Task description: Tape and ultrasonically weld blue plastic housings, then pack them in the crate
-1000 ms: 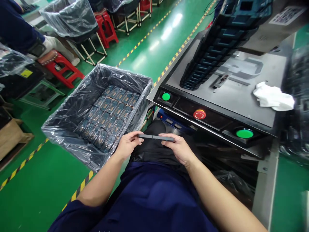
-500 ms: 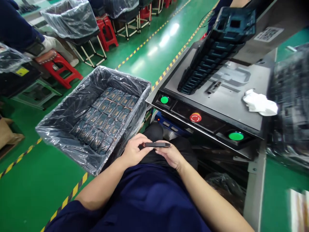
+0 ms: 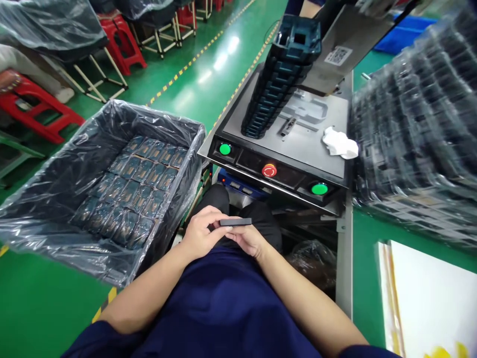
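Glossy green floor (image 3: 40,281) around me, white light streaks (image 3: 220,62) mirrored in it beyond far left corner of my metal worktop (image 3: 309,146). Yellow-and-black floor tape (image 3: 197,57) in two lines running away from me, one close along worktop's left edge. Farther left: red stools (image 3: 121,42), pale-tubed stands (image 3: 88,82) under plastic-draped dark bins (image 3: 55,25). Nearer on my left, another red stool, green frame (image 3: 15,151) beside it. Past worktop's right edge: green surface (image 3: 367,293). Past far right corner: blue container (image 3: 404,32).
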A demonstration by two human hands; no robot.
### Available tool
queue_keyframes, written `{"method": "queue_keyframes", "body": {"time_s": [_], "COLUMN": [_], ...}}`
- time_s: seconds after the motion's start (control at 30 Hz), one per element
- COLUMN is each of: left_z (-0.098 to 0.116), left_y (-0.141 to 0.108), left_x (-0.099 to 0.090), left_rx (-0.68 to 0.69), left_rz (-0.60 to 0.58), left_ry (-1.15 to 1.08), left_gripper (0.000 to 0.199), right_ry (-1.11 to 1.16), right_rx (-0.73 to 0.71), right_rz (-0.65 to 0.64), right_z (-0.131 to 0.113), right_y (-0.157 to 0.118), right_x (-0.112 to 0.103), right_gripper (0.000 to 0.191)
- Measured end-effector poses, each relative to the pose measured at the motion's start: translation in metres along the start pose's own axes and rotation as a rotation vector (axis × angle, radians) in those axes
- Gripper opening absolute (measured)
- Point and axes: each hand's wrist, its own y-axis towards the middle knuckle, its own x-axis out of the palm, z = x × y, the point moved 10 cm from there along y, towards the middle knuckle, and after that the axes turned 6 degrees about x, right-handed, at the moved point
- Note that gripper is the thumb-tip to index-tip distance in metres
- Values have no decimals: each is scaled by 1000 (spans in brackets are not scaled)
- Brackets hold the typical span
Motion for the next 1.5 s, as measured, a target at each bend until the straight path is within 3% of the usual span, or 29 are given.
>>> {"method": "queue_keyframes", "body": {"time_s": [0.1, 0.17, 0.23, 0.33, 0.4, 0.5, 0.6, 0.67, 0.7, 0.77, 0.83, 0.93, 1.0, 1.1, 1.27, 1.43, 1.5], "left_z": [-3, -7, -15, -36, -49, -64, -76, -83, -87, -96, -103, -106, -106, -104, -100, -98, -96], "left_y": [2, 1, -3, -15, -25, -39, -40, -36, -35, -34, -34, -34, -34, -35, -33, -37, -38], "left_x": [7, 12, 19, 36, 53, 71, 75, 74, 74, 73, 73, 75, 79, 82, 78, 76, 79], "left_rx": [-3, -18, -104, -379, -626, -969, -1045, -1010, -999, -991, -990, -980, -978, -978, -966, -979, -988], "left_rz": [-38, -52, -51, -54, -73, -116, -161, -170, -167, -157, -152, -163, -178, -198, -186, -166, -176], "left_ry": [-1, -38, -141, -510, -791, -880, -768, -741, -737, -731, -727, -726, -725, -715, -691, -685, -687], "left_gripper": [18, 18, 29, 57, 62, 58, 59, 55, 53, 51, 52, 54, 55, 60, 63, 64, 65], "right_ry": [-14, -32, -68, -280, -527, -920, -1255, -1394, -1430, -1427, -1362, -1283, -1252, -1214, -1148, -1077, -939], "right_rx": [-34, -101, -256, -652, -901, -1068, -1076, -1013, -933, -626, -41, 352, 486, 581, 614, 531, 363], "right_rz": [20, 99, 281, 633, 779, 788, 718, 762, 838, 1094, 1370, 1477, 1483, 1477, 1515, 1578, 1584], "right_z": [-1, -5, -18, -55, -75, -85, -85, -91, -97, -111, -107, -96, -86, -70, -63, -86, -99], "right_y": [-3, -8, -21, -69, -106, -141, -170, -197, -214, -255, -306, -371, -393, -399, -396, -417, -420], "right_x": [-8, -19, -38, -61, -55, -32, -15, -23, -38, -90, -163, -227, -252, -273, -288, -293, -289], "right_gripper": [42, 37, 28, 14, 12, 23, 44, 52, 52, 46, 40, 35, 38, 42, 45, 41, 38]}}
